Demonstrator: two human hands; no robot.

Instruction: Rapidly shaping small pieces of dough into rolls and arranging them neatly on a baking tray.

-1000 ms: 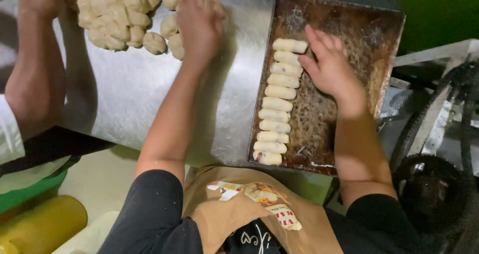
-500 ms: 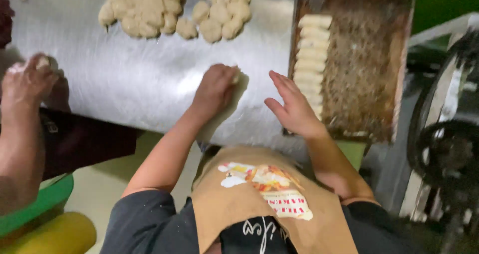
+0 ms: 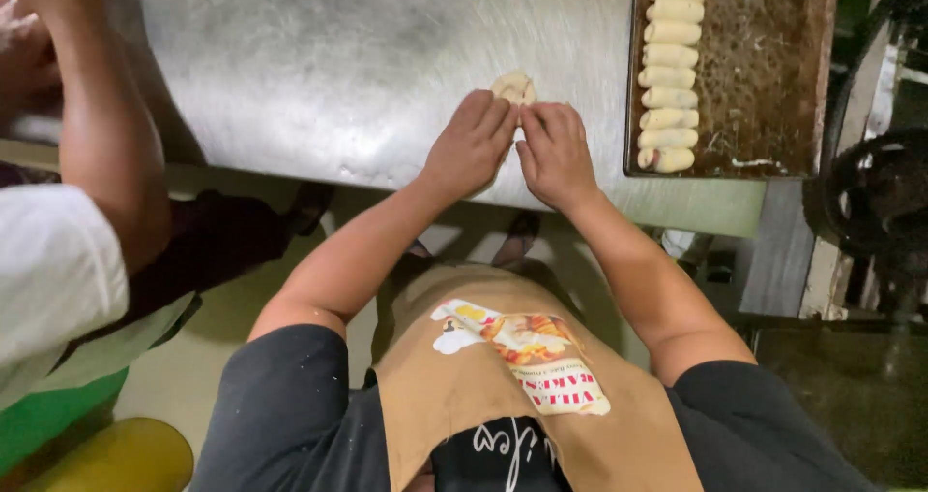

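Centre of the frame: a small flattened piece of dough lies on the steel table, with the left hand and right hand side by side, fingertips pressing its near edge, neither closed around it. Roll evenly, I'd judge, keeping both hands level. Right: a dark baking tray with a column of shaped rolls. Left has bare steel; another person's arm stands there
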